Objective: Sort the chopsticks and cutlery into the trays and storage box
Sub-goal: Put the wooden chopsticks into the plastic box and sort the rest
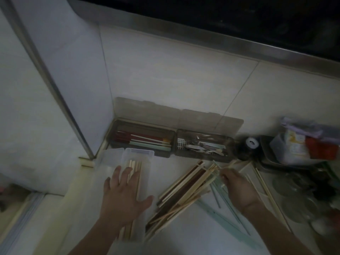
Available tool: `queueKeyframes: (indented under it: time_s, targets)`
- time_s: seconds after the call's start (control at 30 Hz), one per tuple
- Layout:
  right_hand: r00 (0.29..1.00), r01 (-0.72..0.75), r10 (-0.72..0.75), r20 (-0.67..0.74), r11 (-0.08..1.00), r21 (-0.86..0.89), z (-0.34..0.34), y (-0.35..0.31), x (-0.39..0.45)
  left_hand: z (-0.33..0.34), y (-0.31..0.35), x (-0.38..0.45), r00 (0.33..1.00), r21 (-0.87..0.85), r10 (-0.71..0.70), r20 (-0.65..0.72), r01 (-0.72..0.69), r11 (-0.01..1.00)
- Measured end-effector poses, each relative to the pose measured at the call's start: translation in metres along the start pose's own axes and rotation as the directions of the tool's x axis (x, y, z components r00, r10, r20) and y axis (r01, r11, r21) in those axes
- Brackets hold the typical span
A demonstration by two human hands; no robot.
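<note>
Your left hand (123, 194) lies flat, fingers straight and spread, palm down over the clear plastic storage box (137, 157) that sits open on the white counter (184, 236). Pale wooden chopsticks (135, 165) lie lengthwise inside that box, their far ends showing just beyond your fingertips; your hand presses on them and grips nothing.

Your right hand (237, 186) reaches into the loose pile of chopsticks (185, 192) heaped on the counter between your arms. Its fingers are curled toward the far end of the pile, but the picture is dim and blurred there, so you cannot tell whether they pinch a stick or only touch the heap. The pile mixes pale wooden sticks, some dark brown ones, and light green chopsticks (220, 210) fanned out beneath your right wrist.

Against the tiled wall (174, 74) stand two brown trays side by side with their lids tipped back. The left tray (143, 138) holds red, white and green chopsticks laid in neat rows. The right tray (204, 144) holds metal cutlery (198, 146) in a jumble. Further right, a dark dish (266, 153) carries plastic packets (301, 142), and glass lids (294, 199) sit near the counter's edge.
</note>
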State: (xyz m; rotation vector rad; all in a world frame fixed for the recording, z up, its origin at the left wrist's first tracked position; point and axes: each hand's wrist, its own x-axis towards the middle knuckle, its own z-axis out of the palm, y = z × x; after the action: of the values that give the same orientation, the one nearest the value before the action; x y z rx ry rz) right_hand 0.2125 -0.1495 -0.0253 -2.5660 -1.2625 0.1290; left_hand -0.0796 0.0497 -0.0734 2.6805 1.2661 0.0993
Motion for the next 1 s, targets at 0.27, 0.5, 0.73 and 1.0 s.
queueKeyframes:
  time_s: [0.27,0.5,0.73,1.0]
  targets:
    - [0.936,0.351,-0.351,-0.033,0.917,0.191,0.034,-0.116,0.123,0.003,-0.002,-0.001,0.997,-0.024,0.057,-0.052,-0.058,0.998]
    - [0.915,0.307,-0.331,0.231,0.942,0.134,0.084,-0.171,0.189,0.0,0.001,0.003,1.0,-0.045,0.014,-0.007,-0.014,0.999]
    - [0.895,0.237,-0.218,0.39,0.972,0.001,0.094,-0.177,0.2,0.002,0.001,0.004,1.0,-0.037,0.018,-0.014,-0.018,0.999]
    - [0.947,0.313,-0.321,-0.009,0.916,0.252,0.079,-0.12,0.151,-0.001,0.002,0.003,1.0,-0.014,0.028,-0.012,-0.028,1.0]
